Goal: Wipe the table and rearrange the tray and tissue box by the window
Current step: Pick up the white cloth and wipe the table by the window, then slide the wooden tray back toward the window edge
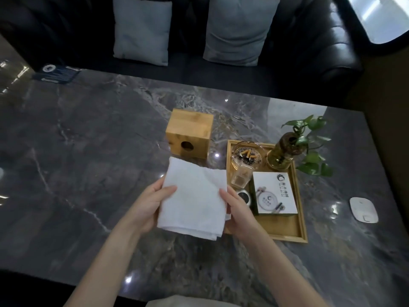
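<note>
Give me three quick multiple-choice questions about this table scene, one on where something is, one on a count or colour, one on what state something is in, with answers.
1. Where does the ashtray sit?
A. Inside the wooden tray
B. On the sofa
C. On top of the tissue box

2. How many cushions lean on the sofa?
A. One
B. Two
C. Four

3. What is happening with the white cloth?
A. It lies flat on the table
B. It is stuffed in the glass
C. It is held folded between both hands

Answers: 1 A, the ashtray stands in the tray's far end beside the plant. 2 B, a left cushion and a right cushion show. 3 C, the left hand and right hand grip its two sides above the table.
</note>
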`<state>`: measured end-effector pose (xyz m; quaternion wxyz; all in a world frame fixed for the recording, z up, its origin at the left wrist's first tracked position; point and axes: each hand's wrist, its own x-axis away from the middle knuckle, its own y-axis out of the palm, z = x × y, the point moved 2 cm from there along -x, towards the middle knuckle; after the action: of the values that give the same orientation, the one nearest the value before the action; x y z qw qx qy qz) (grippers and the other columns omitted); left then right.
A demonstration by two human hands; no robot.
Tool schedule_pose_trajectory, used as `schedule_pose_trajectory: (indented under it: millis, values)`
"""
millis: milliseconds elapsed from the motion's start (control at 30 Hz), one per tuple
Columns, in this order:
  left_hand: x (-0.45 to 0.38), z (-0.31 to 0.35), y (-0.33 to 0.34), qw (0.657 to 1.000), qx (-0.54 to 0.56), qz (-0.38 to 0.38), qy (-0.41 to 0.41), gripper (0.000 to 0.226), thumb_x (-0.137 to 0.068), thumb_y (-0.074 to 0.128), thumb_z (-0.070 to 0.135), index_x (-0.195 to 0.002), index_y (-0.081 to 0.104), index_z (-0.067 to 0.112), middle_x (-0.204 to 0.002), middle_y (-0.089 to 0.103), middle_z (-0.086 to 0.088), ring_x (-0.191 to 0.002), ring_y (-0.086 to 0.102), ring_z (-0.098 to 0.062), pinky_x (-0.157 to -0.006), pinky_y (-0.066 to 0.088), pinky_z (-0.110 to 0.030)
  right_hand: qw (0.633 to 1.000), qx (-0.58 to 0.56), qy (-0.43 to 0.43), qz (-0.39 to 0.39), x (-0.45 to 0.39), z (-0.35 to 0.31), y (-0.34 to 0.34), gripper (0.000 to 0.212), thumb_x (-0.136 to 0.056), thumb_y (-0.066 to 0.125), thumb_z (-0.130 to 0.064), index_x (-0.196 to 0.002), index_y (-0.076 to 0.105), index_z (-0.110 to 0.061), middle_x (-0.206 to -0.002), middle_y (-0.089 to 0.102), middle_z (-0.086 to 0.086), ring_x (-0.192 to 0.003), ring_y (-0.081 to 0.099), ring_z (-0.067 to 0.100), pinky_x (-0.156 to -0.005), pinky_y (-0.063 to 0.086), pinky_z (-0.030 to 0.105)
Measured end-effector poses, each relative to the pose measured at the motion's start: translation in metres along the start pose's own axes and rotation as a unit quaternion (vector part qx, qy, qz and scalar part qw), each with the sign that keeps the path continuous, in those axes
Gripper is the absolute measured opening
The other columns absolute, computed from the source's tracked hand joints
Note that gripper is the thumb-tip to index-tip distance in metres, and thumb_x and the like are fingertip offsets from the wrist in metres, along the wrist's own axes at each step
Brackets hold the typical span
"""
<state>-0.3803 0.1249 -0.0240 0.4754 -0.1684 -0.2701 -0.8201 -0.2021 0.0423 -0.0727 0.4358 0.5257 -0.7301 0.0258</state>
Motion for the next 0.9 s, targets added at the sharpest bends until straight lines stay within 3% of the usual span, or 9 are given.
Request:
schedule_pose_trajectory:
  millis: [100, 233, 367, 500, 600, 800, 900]
  values:
    - [-0.02, -0.012, -0.031, 0.999, -0.041, -0.001, -0.031, 0.03, -0.09, 0.05, 0.015, -0.116, 0.055, 0.027, -0.103, 0.072, 0.001, -0.093, 0.069, -0.018, -0.07, 0.057, -0.03, 0.986, 0.151, -0.074, 0.009, -0.015, -0.007, 0.011, 0.032, -0.095, 0.046, -0.029, -0.127, 0.05, -0.026, -0.115, 0.064, -0.001, -0.104, 0.063, 0.018, -0.084, 0.054, 0.035]
    - [-0.047, -0.026, -0.05, 0.996, -0.083, 0.006, -0.044, 0.043, -0.09, 0.05, 0.018, -0.131, 0.041, 0.026, -0.119, 0.061, 0.0, -0.107, 0.061, -0.02, -0.087, 0.051, -0.035, 0.952, 0.276, -0.126, 0.031, -0.041, -0.01, 0.025, 0.034, -0.097, 0.04, -0.032, -0.13, 0.046, -0.026, -0.122, 0.06, -0.003, -0.111, 0.059, 0.013, -0.092, 0.051, 0.032]
    - [-0.065, -0.031, -0.052, 0.99, -0.135, 0.028, -0.023, 0.047, -0.092, 0.048, 0.018, -0.137, 0.036, 0.023, -0.128, 0.056, 0.001, -0.111, 0.056, -0.015, -0.091, 0.046, -0.03, 0.941, 0.298, -0.128, 0.094, -0.063, -0.003, 0.026, 0.037, -0.097, 0.04, -0.027, -0.132, 0.047, -0.018, -0.122, 0.06, 0.0, -0.112, 0.057, 0.017, -0.097, 0.049, 0.039]
    - [-0.07, -0.04, -0.054, 0.984, -0.166, 0.068, -0.016, 0.05, -0.091, 0.048, 0.013, -0.139, 0.034, 0.018, -0.135, 0.05, -0.005, -0.111, 0.053, -0.018, -0.094, 0.043, -0.031, 0.932, 0.32, -0.098, 0.136, -0.067, 0.005, 0.021, 0.032, -0.096, 0.041, -0.022, -0.126, 0.05, -0.014, -0.111, 0.061, 0.001, -0.104, 0.058, 0.019, -0.088, 0.05, 0.035]
    - [-0.067, -0.046, -0.055, 0.977, -0.176, 0.118, -0.021, 0.054, -0.089, 0.052, 0.015, -0.139, 0.033, 0.015, -0.131, 0.05, -0.004, -0.109, 0.053, -0.019, -0.092, 0.044, -0.033, 0.926, 0.343, -0.069, 0.144, -0.064, 0.009, 0.019, 0.037, -0.092, 0.048, -0.019, -0.128, 0.043, -0.014, -0.117, 0.056, 0.002, -0.105, 0.055, 0.019, -0.09, 0.051, 0.037]
    - [-0.047, -0.059, -0.057, 0.905, -0.361, 0.225, 0.005, 0.051, -0.082, 0.06, 0.014, -0.131, 0.045, 0.011, -0.109, 0.066, -0.018, -0.101, 0.06, -0.03, -0.085, 0.044, -0.034, 0.898, 0.399, -0.083, 0.164, -0.048, 0.02, 0.019, 0.058, -0.087, 0.057, -0.015, -0.137, 0.028, -0.014, -0.132, 0.052, 0.008, -0.117, 0.054, 0.025, -0.093, 0.05, 0.036]
    - [-0.037, -0.068, -0.051, 0.875, -0.422, 0.232, 0.055, 0.05, -0.083, 0.058, 0.012, -0.131, 0.043, 0.01, -0.118, 0.059, -0.018, -0.106, 0.055, -0.031, -0.09, 0.043, -0.038, 0.844, 0.497, -0.113, 0.168, -0.039, 0.027, 0.024, 0.054, -0.089, 0.054, -0.013, -0.137, 0.029, -0.013, -0.135, 0.047, 0.009, -0.121, 0.049, 0.025, -0.094, 0.044, 0.031]
